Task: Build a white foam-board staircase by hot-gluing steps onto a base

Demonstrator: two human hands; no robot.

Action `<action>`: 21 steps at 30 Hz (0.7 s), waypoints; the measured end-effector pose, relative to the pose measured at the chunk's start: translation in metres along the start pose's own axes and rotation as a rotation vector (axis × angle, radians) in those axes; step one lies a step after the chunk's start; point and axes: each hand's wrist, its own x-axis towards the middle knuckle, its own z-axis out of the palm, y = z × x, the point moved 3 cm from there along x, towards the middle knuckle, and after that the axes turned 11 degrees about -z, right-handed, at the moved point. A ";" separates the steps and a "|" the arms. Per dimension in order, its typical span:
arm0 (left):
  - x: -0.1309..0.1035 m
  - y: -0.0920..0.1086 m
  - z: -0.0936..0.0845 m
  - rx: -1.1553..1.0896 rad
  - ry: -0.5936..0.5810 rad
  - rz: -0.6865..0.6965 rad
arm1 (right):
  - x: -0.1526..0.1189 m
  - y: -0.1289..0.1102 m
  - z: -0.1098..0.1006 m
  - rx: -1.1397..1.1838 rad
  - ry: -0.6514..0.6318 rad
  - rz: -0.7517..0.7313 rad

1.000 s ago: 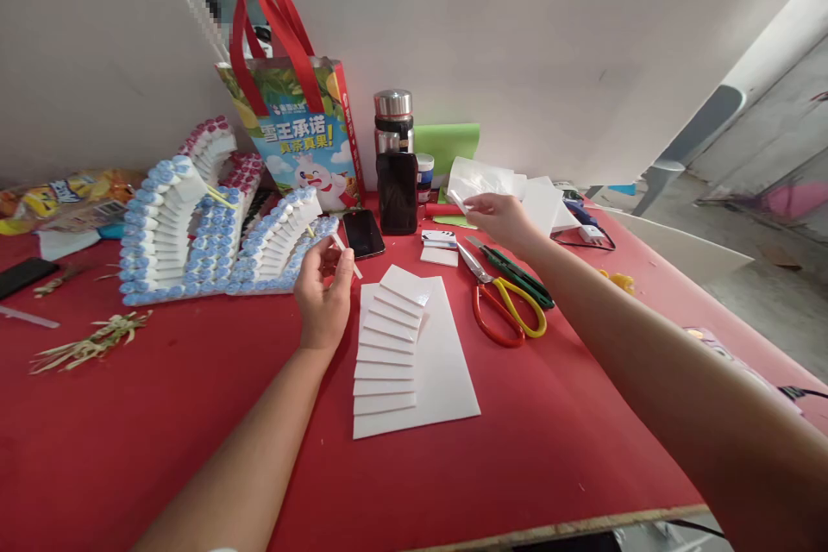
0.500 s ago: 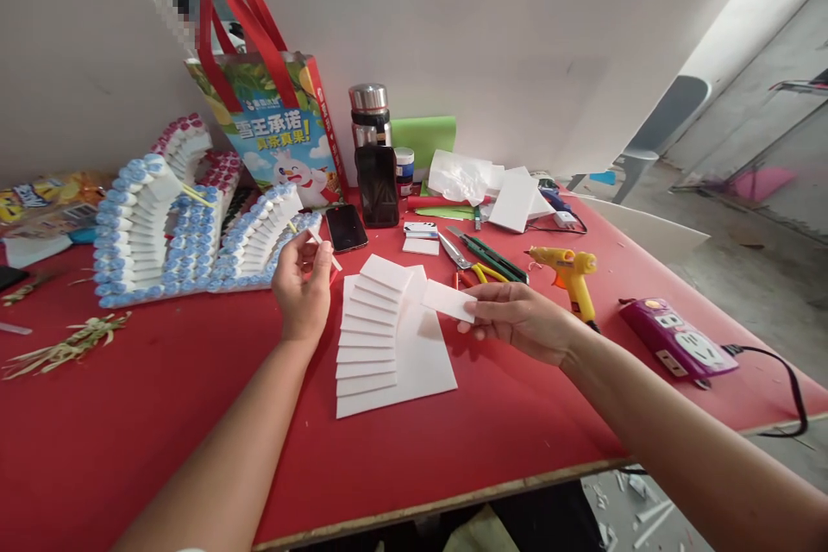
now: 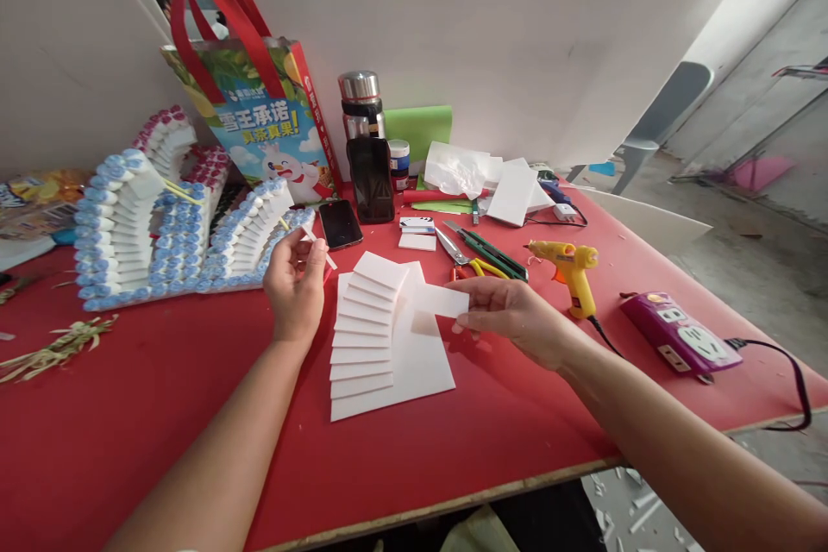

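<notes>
My left hand [image 3: 296, 289] is closed on a thin white strip [image 3: 330, 261], whose ends stick out past the fingers. Between the thumb and fingers of my right hand [image 3: 521, 319] is a small white foam-board rectangle [image 3: 448, 300], held over the right side of a larger white board [image 3: 423, 366]. On the left half of that board, several white rectangles [image 3: 362, 328] overlap in a curved, stepped fan. The board lies flat on the red table [image 3: 388, 474], between my two hands.
A yellow glue gun [image 3: 569, 267], a purple power strip [image 3: 682, 335], scissors [image 3: 453, 247] and a green cutter [image 3: 488, 250] lie to the right. Behind are a phone [image 3: 341, 224], a steel flask [image 3: 360, 99] and a shopping bag [image 3: 272, 125]. Blue-white folded models [image 3: 139, 233] stand left.
My right hand has turned slightly, and the white rectangle in it now lies more level. My left hand keeps its hold on the strip. The whole view has shifted a little.
</notes>
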 end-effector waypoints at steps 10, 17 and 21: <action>0.000 0.001 -0.002 0.022 0.004 -0.011 | 0.093 -0.024 -0.048 -0.816 0.368 -0.264; 0.001 0.000 -0.001 0.029 0.013 -0.003 | 0.129 -0.015 -0.040 -1.014 0.227 -0.276; 0.001 0.000 0.000 0.010 0.002 -0.026 | 0.157 -0.023 -0.034 -1.186 0.187 -0.339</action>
